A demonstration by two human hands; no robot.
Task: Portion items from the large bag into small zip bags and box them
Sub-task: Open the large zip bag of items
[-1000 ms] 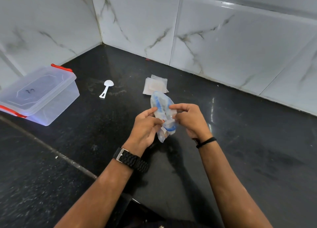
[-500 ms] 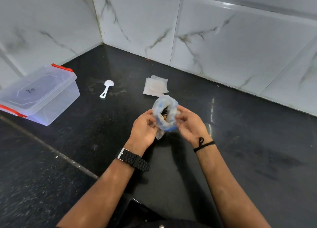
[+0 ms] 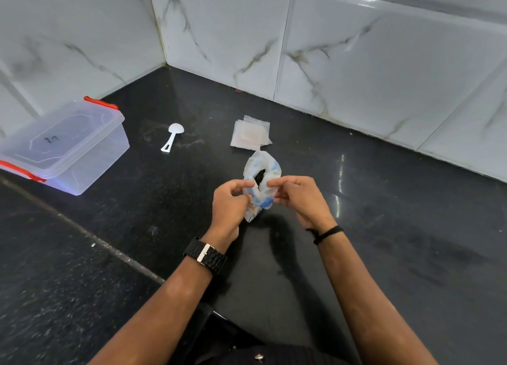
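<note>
Your left hand (image 3: 229, 200) and your right hand (image 3: 297, 197) hold the bag (image 3: 260, 183) between them, above the counter (image 3: 384, 227). The fingers (image 3: 241, 184) of the left hand are curled and pinch the left side of the bag's mouth. The fingers of the right hand pinch the right side of the mouth in the same way. Between the two sets of fingers the mouth stands open, and something dark shows inside; what it is, you cannot tell. The bag is clear plastic with blue print, and its lower end hangs down below your fingers, a little toward the left hand. It is not plain whether this end touches the counter.

Just beyond your fingers, a stack of small zip bags (image 3: 251, 134) lies flat on the counter, near the bag but apart from it. Further to the left of your fingers lies a white spoon (image 3: 171, 138), with its bowl pointing away from you. Well apart to the left, near the wall (image 3: 68, 49), stands the box (image 3: 64, 145), clear plastic with red clips, and its lid is on.

On your left wrist is a black watch (image 3: 205, 255), and on your right wrist a thin black band (image 3: 326, 231).
</note>
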